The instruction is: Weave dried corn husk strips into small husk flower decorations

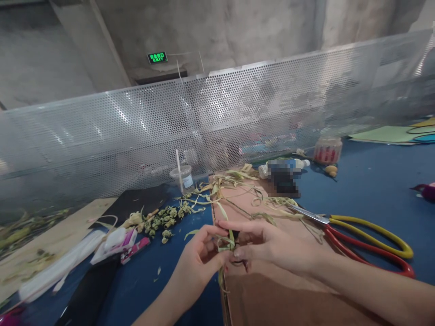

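Note:
My left hand [205,258] and my right hand [263,244] meet in the middle of the head view, over the left edge of a brown cardboard sheet [288,290]. Both are closed on a small bundle of pale green leaf strips [224,244], pinched between thumbs and fingers. One long strip rises from the bundle and another hangs below it. A small dark piece shows among the fingers; its kind is unclear. Right of my hands lie large scissors [329,220], with one yellow and one red handle. More dried leaf strips [234,179] lie on the cardboard's far part.
Small green dried buds [166,219] lie left on the blue table [380,190], near a clear cup [183,179]. A tissue pack [115,242] and a black strap-like object [90,290] are closer. Behind stands a perforated metal screen [149,122]. A clear tub [328,151] sits back right.

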The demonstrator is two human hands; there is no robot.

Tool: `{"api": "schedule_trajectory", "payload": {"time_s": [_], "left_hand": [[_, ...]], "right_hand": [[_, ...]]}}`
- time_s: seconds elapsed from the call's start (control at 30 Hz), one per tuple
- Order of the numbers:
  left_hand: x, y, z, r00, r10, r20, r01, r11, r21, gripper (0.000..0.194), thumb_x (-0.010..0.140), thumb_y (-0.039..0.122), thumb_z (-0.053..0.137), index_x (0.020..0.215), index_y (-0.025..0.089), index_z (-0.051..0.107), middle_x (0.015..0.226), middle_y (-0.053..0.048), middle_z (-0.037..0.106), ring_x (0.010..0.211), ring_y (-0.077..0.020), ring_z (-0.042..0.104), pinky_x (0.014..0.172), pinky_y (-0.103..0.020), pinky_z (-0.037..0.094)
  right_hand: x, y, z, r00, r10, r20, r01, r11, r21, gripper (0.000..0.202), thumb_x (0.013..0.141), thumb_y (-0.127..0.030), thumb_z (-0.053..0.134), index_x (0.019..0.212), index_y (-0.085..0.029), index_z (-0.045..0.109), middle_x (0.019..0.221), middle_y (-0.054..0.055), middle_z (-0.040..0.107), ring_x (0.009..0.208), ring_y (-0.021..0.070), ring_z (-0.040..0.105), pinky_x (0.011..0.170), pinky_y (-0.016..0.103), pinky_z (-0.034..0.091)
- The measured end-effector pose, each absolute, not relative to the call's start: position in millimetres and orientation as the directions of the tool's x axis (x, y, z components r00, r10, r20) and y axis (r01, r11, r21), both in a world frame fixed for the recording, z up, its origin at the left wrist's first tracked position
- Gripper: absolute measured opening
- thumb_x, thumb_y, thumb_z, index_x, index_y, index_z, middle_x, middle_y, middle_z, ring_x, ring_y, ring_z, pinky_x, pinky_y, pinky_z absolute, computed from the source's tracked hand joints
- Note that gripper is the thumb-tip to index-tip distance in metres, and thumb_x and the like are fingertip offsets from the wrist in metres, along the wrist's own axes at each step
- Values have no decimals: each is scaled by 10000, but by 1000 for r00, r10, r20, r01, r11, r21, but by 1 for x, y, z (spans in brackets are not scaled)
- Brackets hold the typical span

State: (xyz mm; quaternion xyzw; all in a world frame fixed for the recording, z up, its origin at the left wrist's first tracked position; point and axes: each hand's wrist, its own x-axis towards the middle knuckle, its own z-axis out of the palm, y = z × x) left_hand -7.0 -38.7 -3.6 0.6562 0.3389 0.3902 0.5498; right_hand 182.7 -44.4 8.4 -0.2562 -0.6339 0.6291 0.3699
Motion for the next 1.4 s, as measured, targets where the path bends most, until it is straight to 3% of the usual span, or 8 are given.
{"api": "schedule_trajectory", "payload": {"time_s": [0.13,0.27,0.37,0.63,1.0,1.27,1.4], "left_hand": [[-8,-39,0,476,873,108,9,-127,992,234,727,210,645,903,182,493,854,-15,612,794,-157,605,692,-265,480],[-9,-37,3,498,865,64,8,-78,997,270,748,218,625,987,169,510,939,-57,635,853,-177,610,762,-294,469],[-8,-36,3,492,869,48,-10,-50,999,301,719,203,657,984,158,520,926,-63,644,823,-168,609,718,-273,477],[-2,-41,2,460,884,79,-158,-6,987,255,710,206,658,936,155,551,946,-57,634,764,-152,617,694,-270,473],[-6,-37,-1,521,854,-12,-29,32,999,422,663,151,698,1030,167,489,882,-46,620,687,-118,570,526,-192,432],[-8,-36,-4,632,775,7,-100,73,992,431,661,120,698,1008,180,449,957,-39,559,634,-63,531,542,-180,415],[-8,-37,-4,649,761,21,-123,77,989,445,659,120,699,1011,189,435,1035,-54,521,702,-93,558,588,-216,450]], "right_hand": [[184,-42,5,-598,784,167,-161,87,-983,519,757,-142,574,1248,-270,467,694,-25,589,626,98,556,668,281,455],[187,-40,4,-617,772,151,-228,9,-974,563,764,-146,568,1288,-275,409,804,7,618,630,89,545,627,250,441],[188,-40,5,-626,773,103,-231,-57,-971,577,765,-123,544,1295,-293,393,850,16,626,601,78,543,598,232,437],[184,-45,8,-611,786,93,-170,-15,-985,595,764,-112,514,1307,-306,369,748,-15,608,532,69,544,543,207,433],[188,-44,8,-600,800,32,-183,-99,-978,680,687,-49,491,1303,-312,379,693,-26,616,453,60,520,491,196,421],[190,-44,12,-602,799,13,-188,-126,-974,717,631,-2,449,1281,-301,420,553,-46,604,435,85,522,457,204,440],[190,-46,14,-618,786,-18,-158,-147,-976,729,610,17,426,1269,-295,439,495,-52,580,409,83,505,423,195,440]]}}
